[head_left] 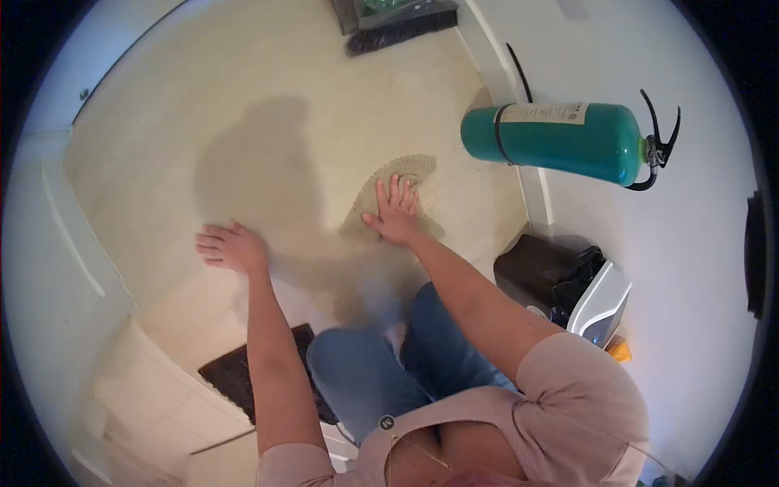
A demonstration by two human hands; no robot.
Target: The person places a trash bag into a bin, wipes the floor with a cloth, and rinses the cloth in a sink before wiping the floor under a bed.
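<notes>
My right hand (395, 213) lies with its fingers spread on a beige, curved, ribbed-edged piece (367, 200) that looks like cloth, on the pale floor (389, 105). Part of that piece is covered by the palm. Off to the left, my left hand (234, 247) rests flat on the floor, fingers stretched out and nothing in them. Both arms reach forward past my bent knees in blue jeans (365, 365).
A green fire extinguisher (568, 140) hangs on the white wall at right. A black-bristled broom head (402, 32) touches the floor at the top. Beside my right arm are a brown bin (531, 264) and a white-grey container (599, 304). A dark mat (231, 377) lies near my left knee.
</notes>
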